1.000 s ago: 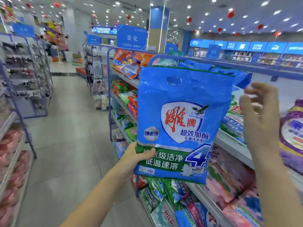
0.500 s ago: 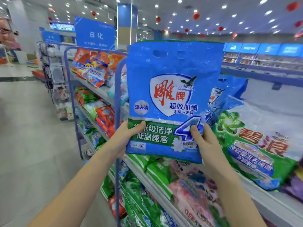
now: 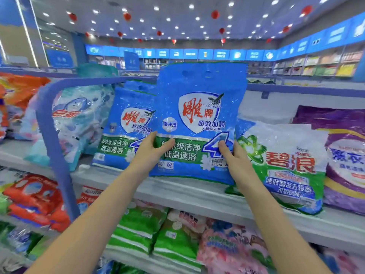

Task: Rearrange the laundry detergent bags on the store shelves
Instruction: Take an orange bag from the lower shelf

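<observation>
In the head view, a blue detergent bag is being held upright at the centre by both hands, in front of the top shelf. Its lower left edge is being pinched by the left hand, with the thumb laid across the green band on the front and the fingers hidden behind. Its lower right edge is being pinched the same way by the right hand, with the thumb beside the large numeral. The bag's bottom edge is being kept at the shelf board; whether it is touching cannot be told. At its 9 o'clock, a second blue bag of the same kind is being overlapped by it, and further at 9 o'clock a pale blue bag is being crossed by the blue shelf post. At 3 o'clock, a green and white bag is being partly covered by the right forearm, with a purple bag just beside it. At 6 o'clock, green bags and a pink bag are being kept on the lower shelf.
</observation>
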{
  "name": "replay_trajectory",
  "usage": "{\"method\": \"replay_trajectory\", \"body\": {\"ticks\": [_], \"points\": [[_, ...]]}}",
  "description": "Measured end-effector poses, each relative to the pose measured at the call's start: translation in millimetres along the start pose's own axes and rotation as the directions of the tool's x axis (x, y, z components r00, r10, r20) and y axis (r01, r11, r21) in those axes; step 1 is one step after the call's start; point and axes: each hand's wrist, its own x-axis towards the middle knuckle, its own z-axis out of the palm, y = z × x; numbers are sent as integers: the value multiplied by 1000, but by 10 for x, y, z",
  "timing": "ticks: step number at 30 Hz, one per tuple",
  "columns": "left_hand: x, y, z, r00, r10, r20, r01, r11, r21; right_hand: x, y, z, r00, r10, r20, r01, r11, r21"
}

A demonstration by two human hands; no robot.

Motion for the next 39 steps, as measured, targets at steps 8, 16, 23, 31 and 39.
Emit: {"method": "replay_trajectory", "body": {"ticks": [8, 16, 23, 31, 39], "points": [[250, -186, 146, 998, 1, 68, 2, 999, -39, 145, 130, 217, 982, 68, -176, -75, 997, -35], [351, -222, 323, 982, -127, 139, 146, 980, -137, 164, 130, 376, 936, 40, -351, -45, 999, -5], [307, -133, 255, 993, 68, 92, -63, 997, -51, 5, -124, 382, 937, -151, -316, 82, 972, -222], [-71, 203, 49, 915, 400, 49, -397, 916, -62, -636, -482, 215, 867, -386, -316, 253, 886, -388], [-691, 171, 227, 873, 424, 240, -354, 891, -286, -2024, -371, -653, 780, -376, -500, 172, 898, -405]]}}
